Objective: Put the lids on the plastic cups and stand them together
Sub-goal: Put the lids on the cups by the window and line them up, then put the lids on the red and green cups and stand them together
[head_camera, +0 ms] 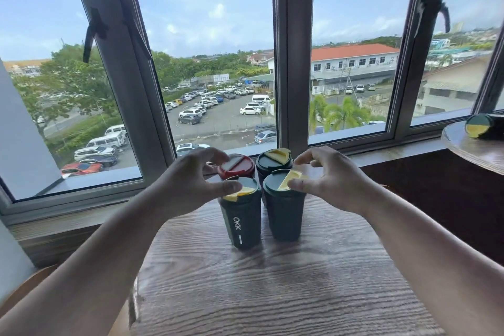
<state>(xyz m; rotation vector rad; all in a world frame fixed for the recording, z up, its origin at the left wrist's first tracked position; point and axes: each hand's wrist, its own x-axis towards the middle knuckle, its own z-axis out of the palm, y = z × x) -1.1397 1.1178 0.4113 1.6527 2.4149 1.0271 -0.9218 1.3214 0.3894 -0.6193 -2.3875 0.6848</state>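
Head view: four lidded cups stand together near the far edge of the bench (272, 294). The left hand (188, 185) and right hand (332, 183) hover over the front cups (242, 215), each grip spread, pinching nothing.

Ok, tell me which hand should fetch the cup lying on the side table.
Right. The lying cup is on the small round table at the far right, on the right hand's side. The left hand would have to cross over the four standing cups. It looks a long reach even so.
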